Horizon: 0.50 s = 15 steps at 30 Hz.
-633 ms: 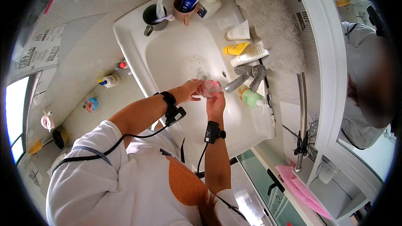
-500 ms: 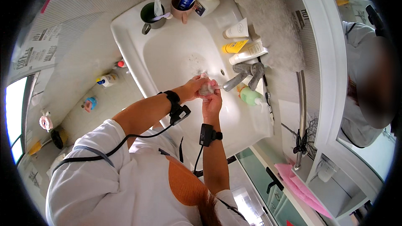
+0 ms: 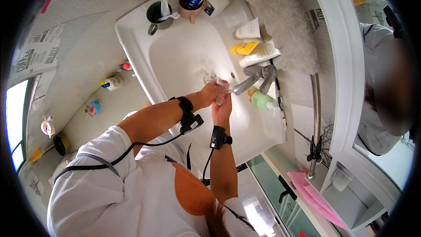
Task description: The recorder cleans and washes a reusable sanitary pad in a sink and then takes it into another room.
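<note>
Over the white sink (image 3: pixel 173 55), just in front of the metal faucet (image 3: pixel 246 84), my two hands meet. My left hand (image 3: pixel 211 93) is closed, its fingers curled over a small whitish, wet thing (image 3: pixel 219 100) between the hands. From below, my right hand (image 3: pixel 222 111) holds the same thing with bent fingers. Water from the spout runs onto them. Fingers cover most of the thing, so its kind cannot be made out; part of the white may be lather. The drain (image 3: pixel 209 78) lies just beyond my left hand.
A green cup (image 3: pixel 156 24) and a pink cup (image 3: pixel 190 14) with toothbrushes and toothpaste stand on the far rim, beside an orange-topped bottle (image 3: pixel 217 3). Several tubes, including a yellow one (image 3: pixel 244 48), line the right ledge. A green pump bottle (image 3: pixel 262 101) lies near the faucet.
My left hand has shifted slightly right and closed further over the whitish thing. The drain, hidden before, now shows beside it. My right hand stays nearly in place.
</note>
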### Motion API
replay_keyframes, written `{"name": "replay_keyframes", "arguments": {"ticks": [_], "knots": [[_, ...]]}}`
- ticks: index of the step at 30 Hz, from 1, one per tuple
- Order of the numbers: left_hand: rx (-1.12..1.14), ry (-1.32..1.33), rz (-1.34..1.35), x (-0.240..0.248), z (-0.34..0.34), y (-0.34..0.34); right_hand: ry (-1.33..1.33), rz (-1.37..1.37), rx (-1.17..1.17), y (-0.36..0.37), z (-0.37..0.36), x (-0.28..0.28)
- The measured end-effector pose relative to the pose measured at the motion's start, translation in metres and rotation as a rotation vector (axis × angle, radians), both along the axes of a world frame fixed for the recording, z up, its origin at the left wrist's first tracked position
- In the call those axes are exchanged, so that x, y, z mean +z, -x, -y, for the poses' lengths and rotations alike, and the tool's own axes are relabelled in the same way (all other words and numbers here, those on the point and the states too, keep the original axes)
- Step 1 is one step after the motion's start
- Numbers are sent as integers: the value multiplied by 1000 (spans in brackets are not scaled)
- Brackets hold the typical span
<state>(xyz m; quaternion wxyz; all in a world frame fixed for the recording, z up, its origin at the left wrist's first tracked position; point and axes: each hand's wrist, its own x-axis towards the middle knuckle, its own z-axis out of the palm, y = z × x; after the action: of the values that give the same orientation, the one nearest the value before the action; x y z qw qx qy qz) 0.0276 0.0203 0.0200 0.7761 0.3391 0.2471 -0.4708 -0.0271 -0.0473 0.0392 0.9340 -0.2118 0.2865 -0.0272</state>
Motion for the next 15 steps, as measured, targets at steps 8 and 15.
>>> {"name": "replay_keyframes", "arguments": {"ticks": [8, 15], "knots": [[-166, -285, 319, 23, -10, -7, 348, -127, 31, -21, -20, 5], [-203, -177, 275, 14, -2, 9, 304, -160, 29, -17, 0, -15]]}}
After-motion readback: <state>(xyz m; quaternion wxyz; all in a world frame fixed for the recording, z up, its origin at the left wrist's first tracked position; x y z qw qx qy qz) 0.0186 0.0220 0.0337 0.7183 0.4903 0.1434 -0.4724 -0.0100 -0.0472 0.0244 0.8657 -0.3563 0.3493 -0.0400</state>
